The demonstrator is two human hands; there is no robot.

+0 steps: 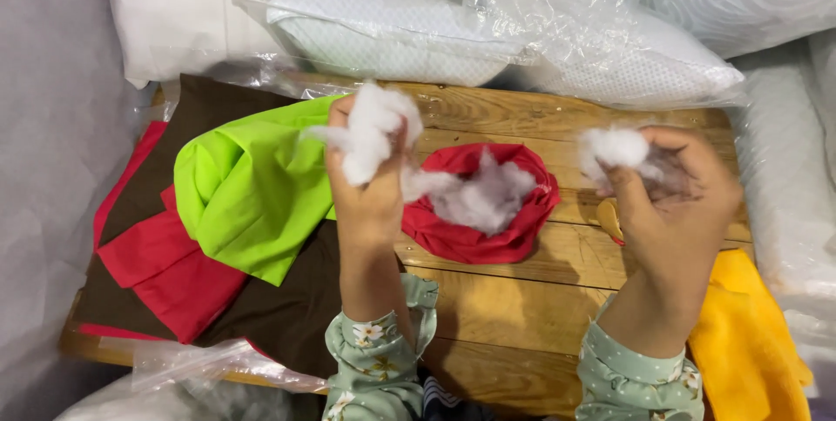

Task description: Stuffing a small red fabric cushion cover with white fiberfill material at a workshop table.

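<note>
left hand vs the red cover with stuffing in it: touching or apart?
Cannot tell. In the head view the left hand grips a white stuffing tuft, and a strand trails toward the stuffing inside the red cover. The hand overlaps the cover's edge, so no contact or gap shows.

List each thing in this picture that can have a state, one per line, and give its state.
Left hand: raised, closed on a tuft of white stuffing.
Right hand: raised, pinching a smaller tuft.
Red fabric cover: open on the wooden table, partly filled with stuffing.
Green cloth: folded, lying on the brown cloth.
Yellow cloth: crumpled at the table's edge.
Pillows: wrapped in clear plastic.
</note>
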